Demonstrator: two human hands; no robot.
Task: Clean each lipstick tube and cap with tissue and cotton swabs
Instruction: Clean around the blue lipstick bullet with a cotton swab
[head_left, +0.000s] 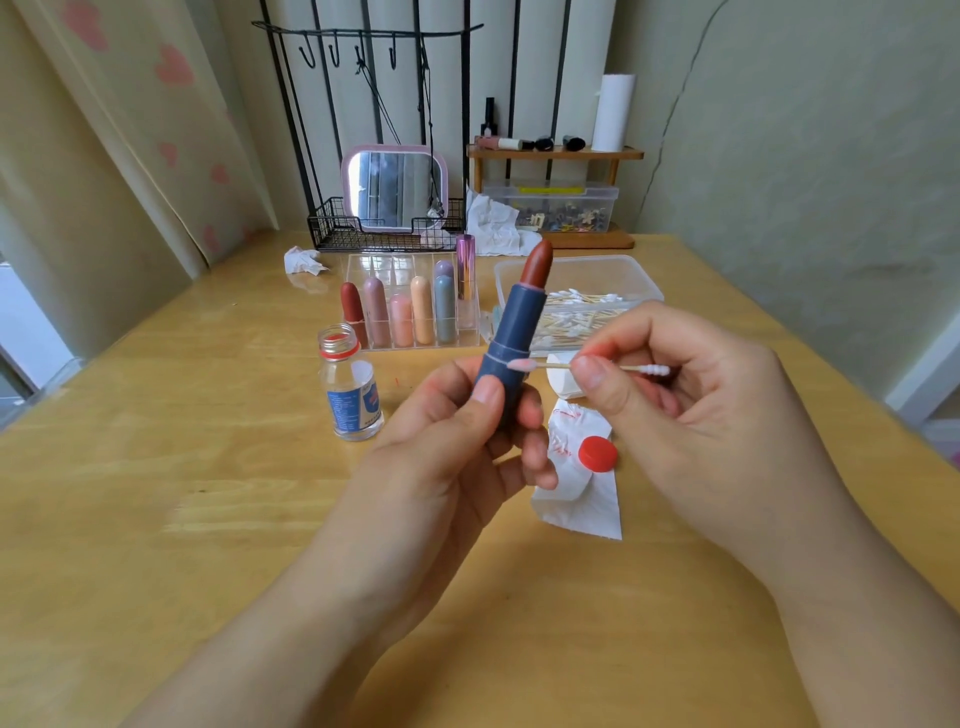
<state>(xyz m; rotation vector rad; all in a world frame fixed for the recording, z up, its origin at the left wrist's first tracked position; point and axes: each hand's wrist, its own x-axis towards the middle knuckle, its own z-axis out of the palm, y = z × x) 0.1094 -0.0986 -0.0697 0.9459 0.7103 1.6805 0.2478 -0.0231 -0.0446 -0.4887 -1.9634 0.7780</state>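
Pale wall, heart-print curtain at left, black hook rack behind a yellow wooden bench (156, 493). At the far edge: pink-framed mirror (395, 188) in a wire basket, small wooden shelf with a paper roll (614, 111). Mid-bench: clear organiser (415, 306) with capped lipsticks standing upright, open plastic box of cotton swabs (576, 296), uncapped glass bottle (350, 382), red bottle cap (597, 453) lying on a stained tissue (582, 493).

Held above the bench centre: blue lipstick tube (511, 338), long axis near upright, tilted slightly right, red bullet pointing up and away. Left hand (457, 441) curled round the tube's base, thumb pressed on its front. Right hand (691, 410) pinching a cotton swab (587, 367) between thumb and forefinger; swab lying level, pink-stained tip pointing left and touching the tube at its collar seam, white tip pointing right
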